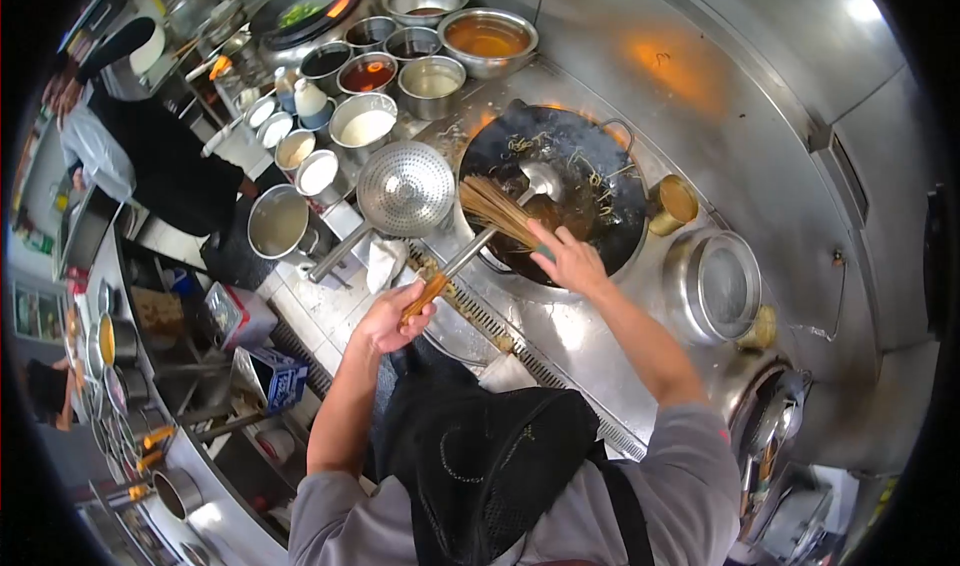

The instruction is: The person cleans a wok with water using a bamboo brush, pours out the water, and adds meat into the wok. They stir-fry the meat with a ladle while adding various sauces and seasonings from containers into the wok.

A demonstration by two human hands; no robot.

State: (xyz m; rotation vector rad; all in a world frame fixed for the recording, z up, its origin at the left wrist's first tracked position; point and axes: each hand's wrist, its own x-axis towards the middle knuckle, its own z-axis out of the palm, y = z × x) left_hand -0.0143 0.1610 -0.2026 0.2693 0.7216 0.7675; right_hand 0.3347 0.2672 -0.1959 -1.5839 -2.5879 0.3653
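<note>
My left hand (393, 318) is closed round the wooden handle of a long metal wok ladle (468, 253). The ladle reaches forward over the wok's near rim, its bowl inside. In my right hand (568, 260) is a bamboo wok brush (497, 209), its bristles fanned out to the left across the ladle's shaft. Both tools are over the big black wok (610, 151), which has dark liquid at its middle and noodle-like scraps stuck on its sides. Smoke rises from it, and flames show behind its far rim. Whether brush and ladle touch is unclear.
A perforated strainer (405, 190) lies left of the wok. Beyond it are several metal seasoning pots (363, 126) and a bowl of amber liquid (487, 38). Right of the wok stand a brass-coloured pot (673, 206) and stacked metal pans (712, 284). Another person (165, 151) stands at the left.
</note>
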